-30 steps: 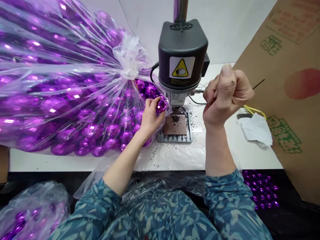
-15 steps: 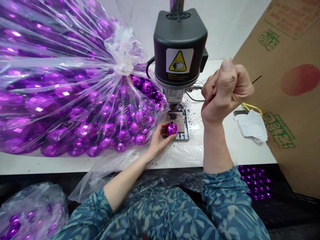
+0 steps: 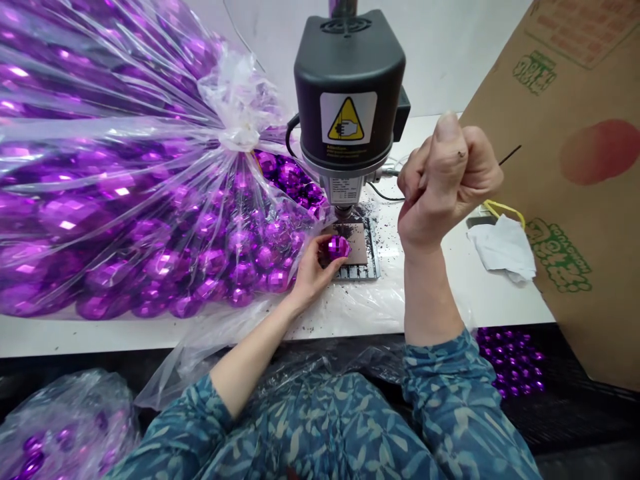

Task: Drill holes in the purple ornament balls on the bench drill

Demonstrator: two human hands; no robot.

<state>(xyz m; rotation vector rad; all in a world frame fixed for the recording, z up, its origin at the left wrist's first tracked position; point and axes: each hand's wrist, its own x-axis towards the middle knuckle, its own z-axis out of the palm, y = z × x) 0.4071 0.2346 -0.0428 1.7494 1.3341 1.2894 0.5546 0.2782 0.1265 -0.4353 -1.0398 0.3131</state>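
Note:
My left hand [image 3: 314, 270] pinches a shiny purple faceted ball ornament [image 3: 339, 247] between thumb and fingers. The ball is over the wooden pad [image 3: 358, 252] on the slotted metal base [image 3: 372, 267] of a drill press, a little in front of its chuck [image 3: 343, 211]. Raised beside the black motor housing [image 3: 350, 73], my right hand [image 3: 447, 177] is closed in a fist around the drill press lever. The fist hides most of this lever; a thin dark rod [image 3: 510, 155] shows past its right side.
A tied clear bag of purple balls [image 3: 150, 220] fills the left of the white table [image 3: 90, 337]. Dark shavings lie around the base. At right are a white cloth [image 3: 503, 248] and a cardboard box [image 3: 575, 200]. Below are another bag [image 3: 65, 427] and more purple balls [image 3: 513, 360].
The ball has turned in my left fingers: dark specks showed on its face before, and plain facets show now. My right fist stays closed in nearly the same place. The view has shifted slightly.

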